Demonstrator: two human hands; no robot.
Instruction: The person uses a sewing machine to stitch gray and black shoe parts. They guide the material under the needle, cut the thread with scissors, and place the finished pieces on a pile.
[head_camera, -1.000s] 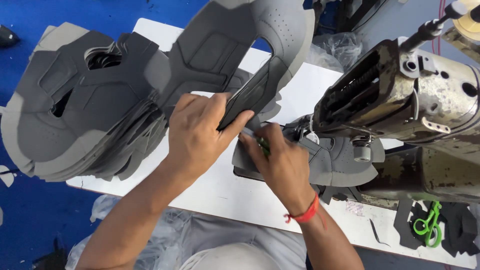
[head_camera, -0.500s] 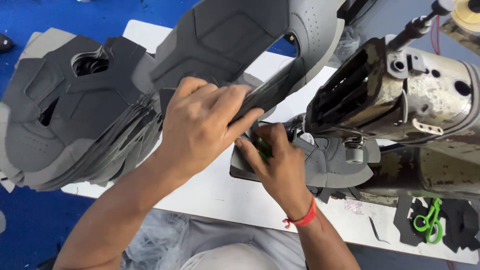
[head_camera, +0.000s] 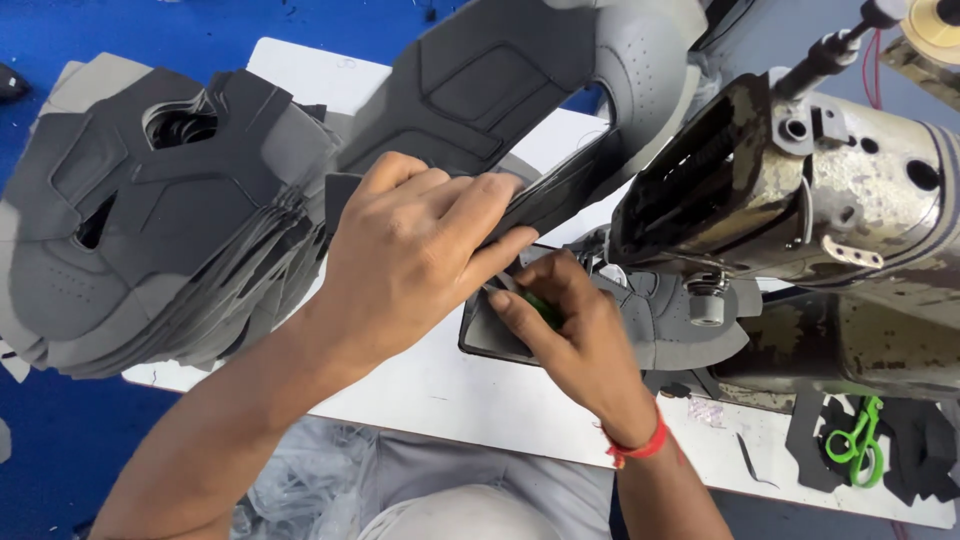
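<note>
My left hand (head_camera: 415, 250) lies flat, fingers closed, pressing a dark grey shoe-upper piece (head_camera: 520, 90) against the white table (head_camera: 450, 390). My right hand (head_camera: 575, 335), a red band at its wrist, pinches a small green-handled tool (head_camera: 543, 308) just beside the left fingertips. Both hands meet over a small grey panel (head_camera: 492, 338) lying in front of the sewing machine (head_camera: 800, 200). The tool's tip is hidden by my fingers.
A thick stack of grey and black cut upper pieces (head_camera: 150, 210) fills the table's left side. Green-handled snips (head_camera: 855, 445) and dark scraps lie at the right front. Blue floor (head_camera: 60, 430) shows at the left, crumpled plastic (head_camera: 300, 480) below the table edge.
The view has drawn closer to the work. My left hand has slid a little right and flattened over the upper piece; the right hand stays at the same spot with the tool.
</note>
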